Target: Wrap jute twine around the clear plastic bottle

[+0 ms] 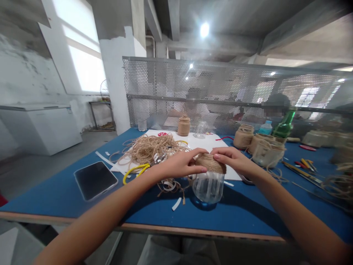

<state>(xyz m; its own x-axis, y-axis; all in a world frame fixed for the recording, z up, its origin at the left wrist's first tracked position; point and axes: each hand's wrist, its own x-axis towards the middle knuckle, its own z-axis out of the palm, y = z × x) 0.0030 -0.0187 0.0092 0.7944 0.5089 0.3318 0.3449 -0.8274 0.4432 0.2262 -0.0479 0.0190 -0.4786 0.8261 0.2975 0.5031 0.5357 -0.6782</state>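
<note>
A clear glass jar (209,187) stands on the blue table, its upper part wound with rows of brown twine (211,163). My left hand (190,162) grips the wound part from the left, thumb in front and fingers over the top edge. From the right, my right hand (227,158) holds the same band, fingertips pressed on the twine near the top. Beside my left forearm lies a loose heap of twine (151,147). Yellow-handled scissors (136,171) rest at its near edge, their blades partly covered by strands.
A tablet-like dark device (95,180) lies on the left. Twine-wrapped jars (243,137), a green bottle (284,127) and tools (306,164) are on the right. A perforated metal screen (165,81) borders the far edge, with blurred people behind it.
</note>
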